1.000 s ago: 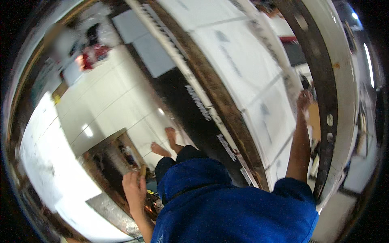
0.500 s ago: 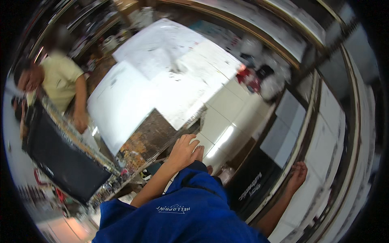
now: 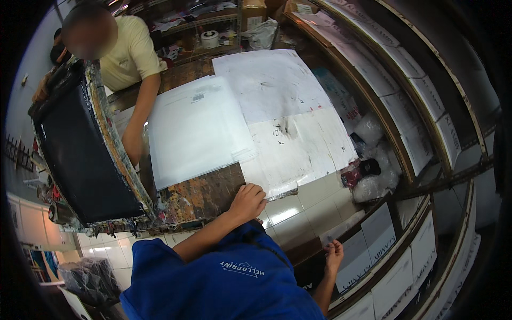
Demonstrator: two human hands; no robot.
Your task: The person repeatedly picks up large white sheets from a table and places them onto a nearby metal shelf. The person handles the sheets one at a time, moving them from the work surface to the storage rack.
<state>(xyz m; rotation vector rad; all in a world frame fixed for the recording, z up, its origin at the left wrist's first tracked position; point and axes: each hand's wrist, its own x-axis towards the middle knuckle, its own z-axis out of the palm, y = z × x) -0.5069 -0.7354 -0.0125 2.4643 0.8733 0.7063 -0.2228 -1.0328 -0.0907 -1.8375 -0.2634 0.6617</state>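
My left hand (image 3: 249,202) rests at the near edge of the table, fingers loosely bent and apparently holding nothing. It is beside the corner where the brown, paint-stained tabletop (image 3: 205,194) meets a smudged white sheet (image 3: 304,146). Off to the right, my right hand (image 3: 334,255) is closed, fingertips together, over a drying rack. A pale, translucent strip (image 3: 343,228) lies right at those fingertips; whether they pinch it is unclear. On the table's left half lies a stack of translucent sheets (image 3: 200,133).
Across the table at left, a person in a pale yellow shirt (image 3: 130,48) holds up a dark framed screen (image 3: 88,149), one arm reaching behind it. Racks with printed white sheets (image 3: 402,128) line the right side. Plastic-wrapped bundles (image 3: 370,178) sit beyond the table's right corner.
My view has turned and steadied. My right hand has come leftward, closer to my body, beside the pale strip. My left hand stays by the table edge. The other person's screen stands more upright.
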